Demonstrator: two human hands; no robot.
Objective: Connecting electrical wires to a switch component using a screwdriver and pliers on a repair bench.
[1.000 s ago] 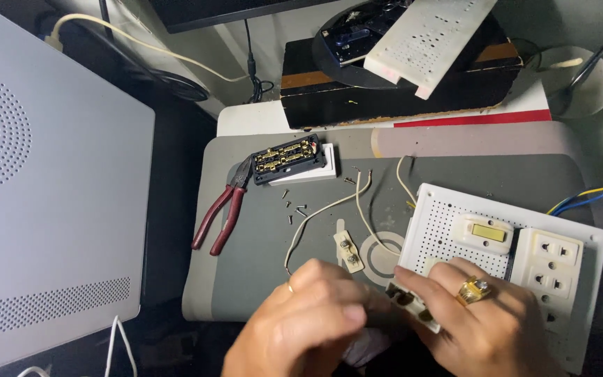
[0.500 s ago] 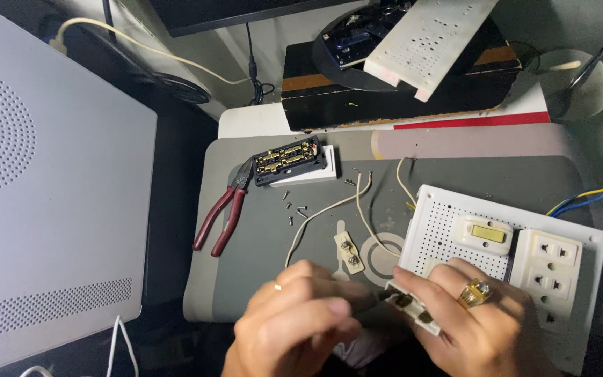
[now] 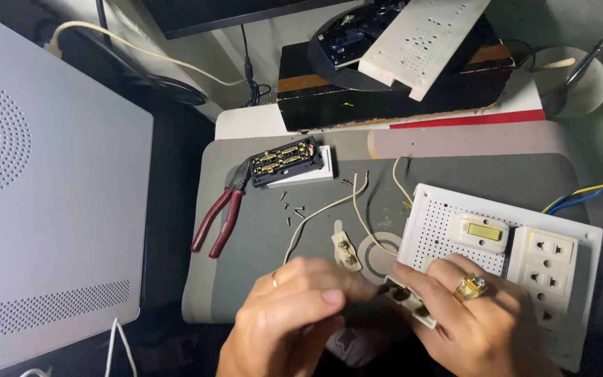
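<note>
**Op:** Switch module (image 3: 408, 301), small and white, sits near-centre, at the near-left corner of the perforated board (image 3: 431, 227). That's what I see both hands on.

**Rev:** Layout, biggest first?

**Op:** White perforated computer case (image 3: 43, 209) fills the left side. Grey mat (image 3: 455, 167) covers the middle. Black wooden box (image 3: 385, 98) at the far edge, with a white perforated strip (image 3: 424, 35) lying across its top. The perforated board is on the right of the mat, carrying a switch (image 3: 482, 232) and a socket plate (image 3: 551, 265). Red-handled pliers (image 3: 221, 216) on the left of the mat, a black terminal block (image 3: 284, 160) with brass contacts just beyond them. Cream wires (image 3: 347, 202) loop across mid-mat, a small cream fitting (image 3: 347, 251) beside them, loose screws (image 3: 291, 209) scattered near the pliers.

**Rev:** Hands?

**Op:** Right hand (image 3: 476, 321), gold ring on one finger, is closed around the switch module. Left hand (image 3: 294, 321) has its fingers pinched together up against the module's left end. I can't tell from here what they pinch.

**Rev:** Hands touching?

**Op:** They're just beside each other, meeting at the module.
</note>
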